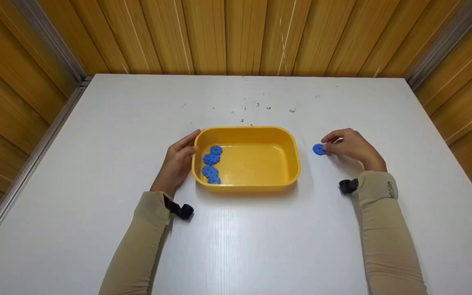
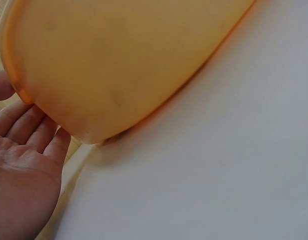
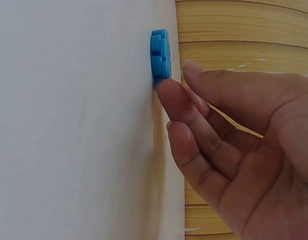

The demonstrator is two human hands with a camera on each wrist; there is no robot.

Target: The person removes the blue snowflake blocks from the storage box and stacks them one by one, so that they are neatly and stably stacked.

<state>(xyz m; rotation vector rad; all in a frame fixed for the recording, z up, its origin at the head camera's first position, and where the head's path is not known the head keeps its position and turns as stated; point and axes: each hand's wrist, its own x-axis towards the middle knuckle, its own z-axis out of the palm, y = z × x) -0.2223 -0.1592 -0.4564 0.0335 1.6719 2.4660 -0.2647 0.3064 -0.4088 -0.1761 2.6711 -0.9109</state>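
At the left side of a yellow plastic basin (image 1: pixel 252 187), my left hand (image 1: pixel 176 159) holds the wall, thumb by the rim and fingers against the outside. In the left wrist view, the same basin (image 2: pixel 118 65) appears from outside, with the left hand (image 2: pixel 28 165) at its edge. To the right of the basin, blue notched discs (image 1: pixel 318 149) lie flat on the table, seemingly stacked. My right hand (image 1: pixel 352 147) touches their edge with a fingertip. In the right wrist view, the thumb of the right hand (image 3: pixel 234 145) stands apart from the blue discs (image 3: pixel 161 55).
Several blue notched discs (image 1: pixel 210 159) lie in an uneven row along the basin's left inner side. The white table (image 1: pixel 260 241) has dark scuff marks behind the basin. Wood-patterned panels (image 1: pixel 244 37) rise beyond the table's back edge and at both sides.
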